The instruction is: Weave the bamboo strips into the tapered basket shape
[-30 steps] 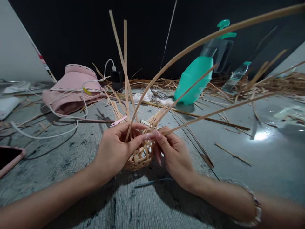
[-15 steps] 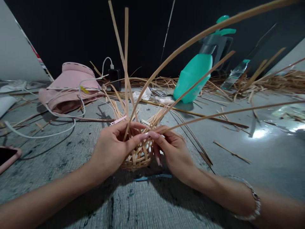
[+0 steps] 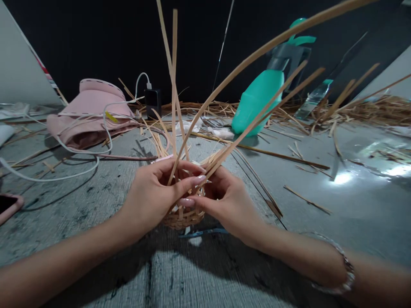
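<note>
- Head view: one basket (image 3: 182,220) sits on the grey surface (image 3: 96,205), between both hands.
- Left hand (image 3: 154,188) pinches strips (image 3: 174,85) at the rim; right hand (image 3: 239,204) grips the basket's right side, thumb across the front.
- Step: seemingly working strips at the rim; next move calls for a steady pinch.
- Five long strips; shorter ones uncountable.
- Beyond: one sprayer (image 3: 257,98), one visor (image 3: 99,100).

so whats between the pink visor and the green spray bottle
In the head view: a black box, crumpled white tissue and loose brown strips, with tall pale strips standing nearer the camera.
</note>
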The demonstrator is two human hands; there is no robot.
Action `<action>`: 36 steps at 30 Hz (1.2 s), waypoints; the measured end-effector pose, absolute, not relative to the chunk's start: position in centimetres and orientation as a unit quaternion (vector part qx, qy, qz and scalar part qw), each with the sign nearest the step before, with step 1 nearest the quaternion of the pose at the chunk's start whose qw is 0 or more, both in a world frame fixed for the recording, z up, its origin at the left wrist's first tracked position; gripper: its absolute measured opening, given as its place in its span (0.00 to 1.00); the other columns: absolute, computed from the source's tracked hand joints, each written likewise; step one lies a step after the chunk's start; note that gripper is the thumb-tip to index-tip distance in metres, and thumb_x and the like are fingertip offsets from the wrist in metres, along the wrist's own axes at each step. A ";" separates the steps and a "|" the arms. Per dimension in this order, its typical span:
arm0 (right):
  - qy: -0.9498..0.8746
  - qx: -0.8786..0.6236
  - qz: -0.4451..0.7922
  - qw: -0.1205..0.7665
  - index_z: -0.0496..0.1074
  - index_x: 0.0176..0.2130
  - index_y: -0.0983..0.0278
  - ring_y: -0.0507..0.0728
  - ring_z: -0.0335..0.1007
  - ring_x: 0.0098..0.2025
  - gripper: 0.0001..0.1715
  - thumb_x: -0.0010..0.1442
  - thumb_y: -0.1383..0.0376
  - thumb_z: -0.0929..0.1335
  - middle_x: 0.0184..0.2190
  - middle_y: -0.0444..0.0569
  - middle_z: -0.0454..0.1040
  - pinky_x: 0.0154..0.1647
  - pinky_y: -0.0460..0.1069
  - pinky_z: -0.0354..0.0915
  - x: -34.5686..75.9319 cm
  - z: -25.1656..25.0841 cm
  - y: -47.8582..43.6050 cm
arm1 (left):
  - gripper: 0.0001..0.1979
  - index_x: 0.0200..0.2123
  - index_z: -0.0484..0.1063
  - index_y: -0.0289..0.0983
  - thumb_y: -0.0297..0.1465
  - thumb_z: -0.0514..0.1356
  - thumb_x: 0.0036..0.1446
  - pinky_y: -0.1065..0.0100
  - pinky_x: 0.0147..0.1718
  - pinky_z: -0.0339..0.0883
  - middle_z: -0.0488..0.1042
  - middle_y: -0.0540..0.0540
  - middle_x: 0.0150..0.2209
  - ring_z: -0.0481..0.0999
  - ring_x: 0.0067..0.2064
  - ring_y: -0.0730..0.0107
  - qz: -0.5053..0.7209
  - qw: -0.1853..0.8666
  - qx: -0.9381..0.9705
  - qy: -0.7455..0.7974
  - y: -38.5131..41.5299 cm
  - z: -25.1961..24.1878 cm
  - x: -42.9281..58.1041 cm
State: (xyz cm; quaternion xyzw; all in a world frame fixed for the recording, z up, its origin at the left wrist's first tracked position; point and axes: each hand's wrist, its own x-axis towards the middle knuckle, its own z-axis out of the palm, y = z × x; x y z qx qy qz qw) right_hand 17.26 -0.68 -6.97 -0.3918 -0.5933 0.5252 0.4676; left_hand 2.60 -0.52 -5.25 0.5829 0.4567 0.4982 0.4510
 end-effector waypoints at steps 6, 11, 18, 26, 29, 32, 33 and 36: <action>-0.614 -0.419 0.504 0.440 0.69 0.38 0.64 0.48 0.58 0.23 0.21 0.44 0.65 0.76 0.25 0.40 0.70 0.20 0.44 0.53 17.4 -7.0 -1.0 | 0.05 0.29 0.79 0.38 0.30 0.69 0.45 0.74 0.25 0.76 0.81 0.50 0.28 0.79 0.27 0.70 0.506 0.453 0.570 0.461 -0.7 -5.3 2.6; -0.643 -0.431 0.473 0.421 0.68 0.39 0.64 0.48 0.58 0.23 0.20 0.47 0.64 0.75 0.27 0.41 0.68 0.19 0.45 0.54 17.6 -6.9 -1.1 | 0.04 0.28 0.79 0.39 0.28 0.69 0.46 0.77 0.28 0.74 0.81 0.53 0.27 0.79 0.29 0.74 0.516 0.442 0.581 0.447 -0.7 -5.4 2.4; -0.617 -0.386 0.520 0.447 0.67 0.40 0.62 0.49 0.59 0.25 0.20 0.48 0.67 0.75 0.28 0.40 0.67 0.23 0.45 0.57 17.7 -6.8 -1.1 | 0.03 0.29 0.78 0.39 0.28 0.69 0.48 0.79 0.29 0.72 0.80 0.54 0.27 0.78 0.29 0.76 0.523 0.431 0.590 0.440 -0.6 -5.3 2.3; -0.527 -0.378 0.556 0.520 0.72 0.26 0.64 0.47 0.59 0.24 0.10 0.50 0.63 0.75 0.21 0.40 0.66 0.24 0.44 0.57 17.4 -6.0 -0.7 | 0.04 0.30 0.77 0.38 0.31 0.67 0.50 0.76 0.26 0.71 0.79 0.53 0.25 0.77 0.27 0.73 0.501 0.434 0.613 0.430 -0.5 -5.4 2.3; -0.507 -0.398 0.567 0.512 0.74 0.25 0.63 0.46 0.56 0.21 0.11 0.50 0.60 0.75 0.20 0.40 0.67 0.20 0.43 0.53 17.6 -5.9 -0.7 | 0.04 0.32 0.77 0.37 0.30 0.66 0.51 0.76 0.26 0.70 0.79 0.52 0.26 0.77 0.29 0.73 0.461 0.468 0.616 0.435 -0.4 -4.7 2.0; -0.495 -0.400 0.577 0.512 0.73 0.24 0.63 0.45 0.53 0.19 0.12 0.50 0.59 0.76 0.19 0.39 0.68 0.18 0.43 0.51 17.8 -5.9 -0.5 | 0.04 0.34 0.78 0.37 0.28 0.64 0.53 0.79 0.27 0.70 0.80 0.52 0.28 0.77 0.30 0.76 0.425 0.516 0.619 0.413 0.0 -4.0 1.5; -0.503 -0.398 0.573 0.511 0.73 0.25 0.63 0.45 0.53 0.18 0.12 0.50 0.59 0.75 0.18 0.39 0.68 0.17 0.43 0.51 17.9 -5.9 -0.4 | 0.04 0.35 0.78 0.37 0.27 0.63 0.54 0.80 0.27 0.70 0.80 0.53 0.28 0.77 0.30 0.77 0.424 0.526 0.617 0.404 0.2 -3.8 1.3; -0.538 -0.405 0.531 0.514 0.74 0.27 0.64 0.44 0.52 0.16 0.11 0.52 0.60 0.75 0.16 0.38 0.66 0.14 0.42 0.49 18.0 -5.8 -0.2 | 0.06 0.37 0.78 0.38 0.27 0.65 0.53 0.82 0.27 0.69 0.80 0.54 0.27 0.77 0.29 0.79 0.422 0.543 0.612 0.390 0.5 -3.5 1.0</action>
